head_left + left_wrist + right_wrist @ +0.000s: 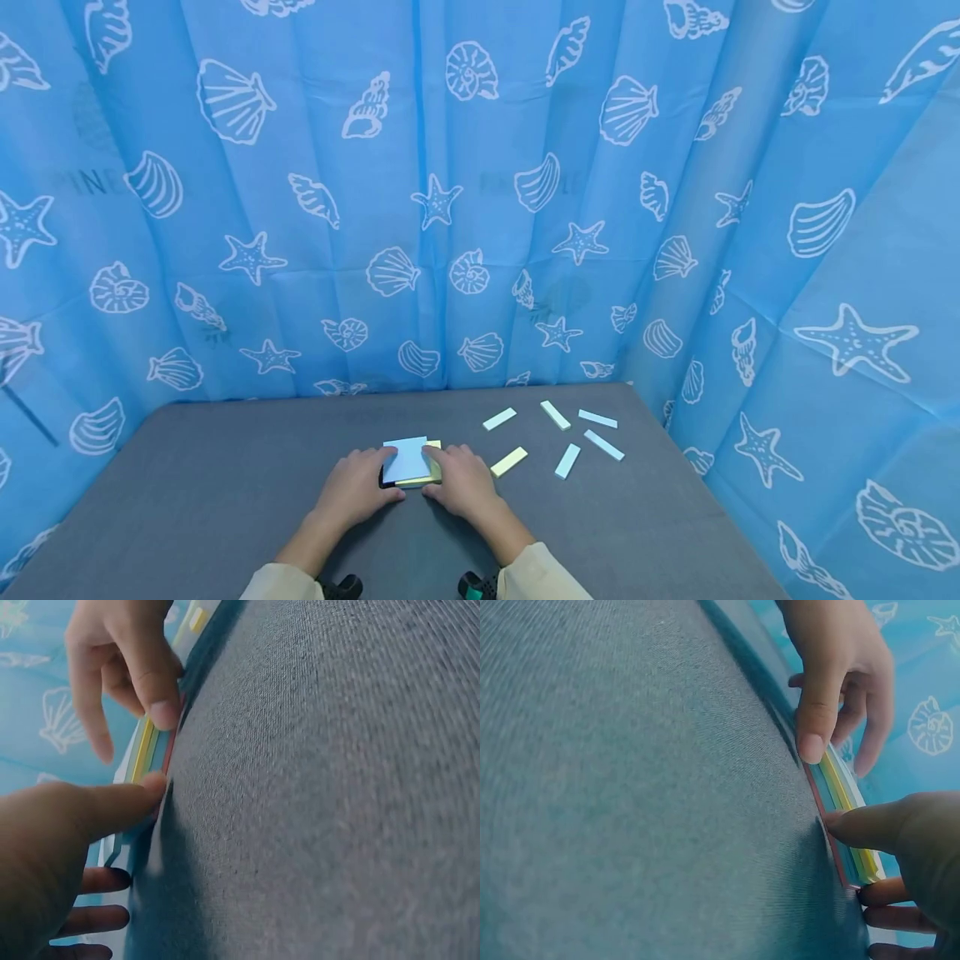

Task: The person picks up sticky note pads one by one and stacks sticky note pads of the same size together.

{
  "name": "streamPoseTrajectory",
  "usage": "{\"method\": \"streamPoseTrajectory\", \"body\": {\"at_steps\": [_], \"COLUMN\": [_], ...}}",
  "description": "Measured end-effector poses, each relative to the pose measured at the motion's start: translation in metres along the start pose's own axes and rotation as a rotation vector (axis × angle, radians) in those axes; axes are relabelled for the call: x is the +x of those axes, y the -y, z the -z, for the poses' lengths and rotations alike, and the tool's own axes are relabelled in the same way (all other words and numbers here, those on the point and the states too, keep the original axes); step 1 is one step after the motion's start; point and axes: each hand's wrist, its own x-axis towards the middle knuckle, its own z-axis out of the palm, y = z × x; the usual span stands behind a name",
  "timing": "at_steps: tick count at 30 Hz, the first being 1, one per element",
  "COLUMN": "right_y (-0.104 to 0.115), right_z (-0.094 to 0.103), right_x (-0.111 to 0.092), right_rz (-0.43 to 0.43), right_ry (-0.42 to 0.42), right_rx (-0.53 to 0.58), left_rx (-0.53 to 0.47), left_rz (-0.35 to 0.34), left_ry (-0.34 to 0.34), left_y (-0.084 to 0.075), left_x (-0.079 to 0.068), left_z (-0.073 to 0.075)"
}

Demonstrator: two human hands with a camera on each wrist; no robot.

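A stack of square sticky note pads [406, 461] lies on the grey table, a light blue one on top and slightly askew over a yellow one. In the wrist views its near side shows layered blue and yellow edges [842, 796] with a thin pink-red layer at the bottom. My left hand [356, 483] grips the stack's left side, its thumb at the near edge and index finger by the top sheet. My right hand [467, 482] holds the right side likewise, index fingertip on the blue top. The fingers partly hide both sides.
Right of the stack, several small strip-shaped sticky note pads lie scattered: a yellow one [509, 462], pale green ones [555, 415] and light blue ones [603, 445]. A blue curtain [480, 225] with white shells hangs behind the grey table [247, 467] and along its right side.
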Motion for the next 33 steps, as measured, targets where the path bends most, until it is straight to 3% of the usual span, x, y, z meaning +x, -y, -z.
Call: {"method": "streamPoseTrajectory", "body": {"at_steps": [8, 18, 28, 33], "right_y": [-0.001, -0.007, -0.007, -0.008], "right_z": [-0.001, 0.001, 0.001, -0.003], "right_x": [0.0, -0.003, 0.0, 0.0], "right_rz": [0.033, 0.111, 0.122, 0.118], "right_ry": [-0.041, -0.118, -0.102, -0.114], "right_rx": [-0.086, -0.079, -0.107, -0.132], "left_rx": [0.126, 0.166, 0.167, 0.185], "left_rz": [-0.089, -0.178, -0.199, -0.195], "left_ry": [-0.029, -0.087, -0.093, -0.13], "left_y": [-0.012, -0.019, -0.022, -0.019], "left_x": [-0.001, -0.001, -0.001, -0.001], "left_z": [0.005, 0.004, 0.003, -0.002]}}
